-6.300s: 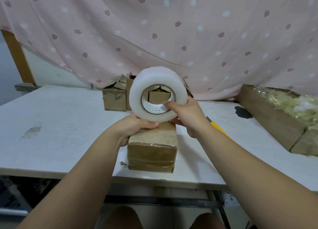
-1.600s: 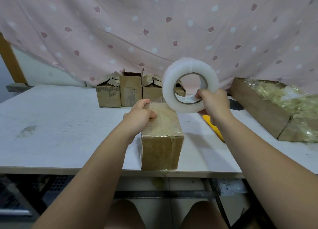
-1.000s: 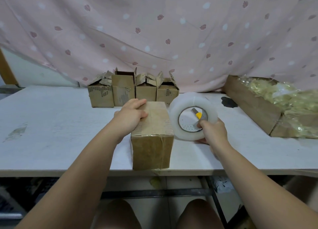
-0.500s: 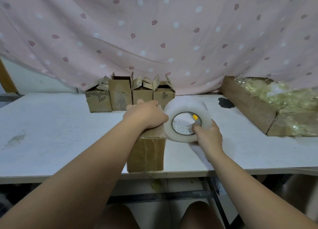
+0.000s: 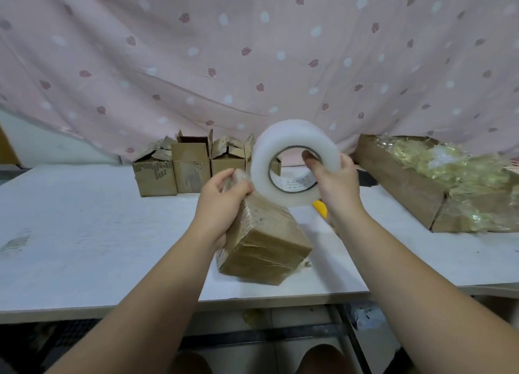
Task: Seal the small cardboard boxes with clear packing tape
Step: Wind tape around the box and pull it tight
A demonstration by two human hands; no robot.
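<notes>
Above the white table (image 5: 84, 233), a small cardboard box (image 5: 266, 247) is held tilted by the left hand (image 5: 222, 205), fingers curled round its far end, and the tape roll (image 5: 295, 137), touching that end, is gripped by the right hand (image 5: 339, 188), thumb hooked through the core.

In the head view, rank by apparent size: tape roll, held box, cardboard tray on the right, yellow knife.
Largest: cardboard tray, though cut off by the frame.
Next: held box and tape roll, about alike and both close to the camera, so unranked.
Smallest: yellow knife, mostly hidden.
</notes>
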